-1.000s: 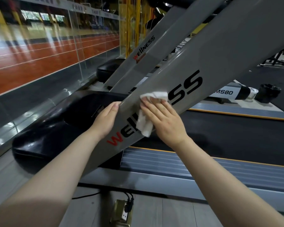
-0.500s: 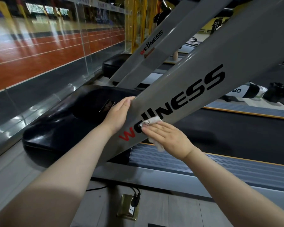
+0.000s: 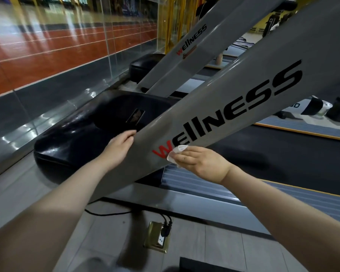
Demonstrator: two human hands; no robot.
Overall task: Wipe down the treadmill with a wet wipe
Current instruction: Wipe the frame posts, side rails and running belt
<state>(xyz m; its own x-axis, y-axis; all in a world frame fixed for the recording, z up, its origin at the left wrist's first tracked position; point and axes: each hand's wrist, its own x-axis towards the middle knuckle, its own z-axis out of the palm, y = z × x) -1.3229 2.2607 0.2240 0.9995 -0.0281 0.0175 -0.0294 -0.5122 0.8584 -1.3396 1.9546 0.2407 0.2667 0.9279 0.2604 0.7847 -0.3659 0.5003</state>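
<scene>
Pressing wet wipe (image 3: pixel 176 154) flat on grey treadmill post (image 3: pixel 234 107), right hand (image 3: pixel 201 160) fingers straight, together; left hand (image 3: pixel 119 147) fingers straight against post's edge.

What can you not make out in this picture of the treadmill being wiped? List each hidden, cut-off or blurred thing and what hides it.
1. Most of the wet wipe: head view, covered by the right hand.
2. Left hand fingertips: behind the grey upright's edge.
3. The upright's top: cut off by the frame edge.
4. Label on the far white part: hidden behind the upright.
5. Dark shapes at the bottom edge: blurred.
</scene>
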